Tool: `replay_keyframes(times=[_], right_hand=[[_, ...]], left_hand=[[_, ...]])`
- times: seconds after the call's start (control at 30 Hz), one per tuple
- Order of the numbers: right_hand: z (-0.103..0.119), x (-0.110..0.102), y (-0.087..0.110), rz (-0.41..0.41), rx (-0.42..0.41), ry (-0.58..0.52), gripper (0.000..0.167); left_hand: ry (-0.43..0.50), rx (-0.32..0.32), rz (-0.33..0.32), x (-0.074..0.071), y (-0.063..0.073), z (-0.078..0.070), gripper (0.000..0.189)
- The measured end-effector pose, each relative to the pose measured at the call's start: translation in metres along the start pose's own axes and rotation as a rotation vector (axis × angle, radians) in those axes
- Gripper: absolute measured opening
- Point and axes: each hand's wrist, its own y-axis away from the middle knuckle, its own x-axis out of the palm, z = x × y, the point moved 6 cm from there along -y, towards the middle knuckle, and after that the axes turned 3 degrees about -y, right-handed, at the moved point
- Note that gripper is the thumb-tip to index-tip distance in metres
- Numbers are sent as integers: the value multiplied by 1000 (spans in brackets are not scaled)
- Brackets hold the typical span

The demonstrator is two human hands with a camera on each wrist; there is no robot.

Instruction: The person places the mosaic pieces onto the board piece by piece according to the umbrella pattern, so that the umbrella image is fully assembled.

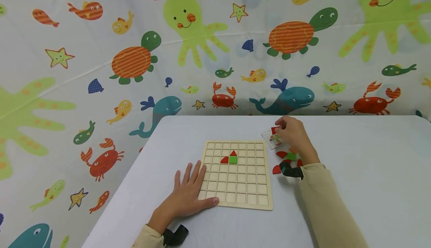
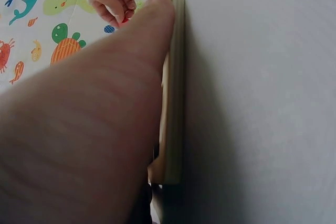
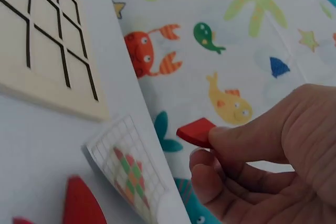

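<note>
My right hand (image 1: 292,132) pinches a small red tile (image 3: 196,131) between thumb and fingertips, above a printed pattern card (image 1: 272,138). The card shows a grid with a red, green and orange figure. My left hand (image 1: 189,195) lies spread at the lower left of a wooden grid board (image 1: 250,201), its thumb on the front edge. Set in the board's cells are a green square tile (image 1: 233,160), a red triangle tile (image 1: 234,153) just above it and a red quarter-round tile (image 1: 225,160) to its left.
Loose tiles lie right of the board, below the right hand: several red quarter-rounds (image 1: 281,154), a green tile (image 1: 291,156) and an orange one (image 1: 293,150). A patterned sea-animal cloth (image 1: 202,79) hangs behind the white table (image 1: 370,173).
</note>
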Motion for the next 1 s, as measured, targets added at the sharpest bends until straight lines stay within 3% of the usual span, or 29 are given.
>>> replay_keyframes(times=[0.3,0.67,1.0], right_hand=[[21,29,2,187,-47,-39,13],[35,61,7,448,-81,-217,4],[43,71,12,495,-147,-188,7]], left_hand=[[3,1,1,-1,0,0,117],[4,2,-5,0,1,0,118],[-2,-7,-2,-1,2,-1,118]])
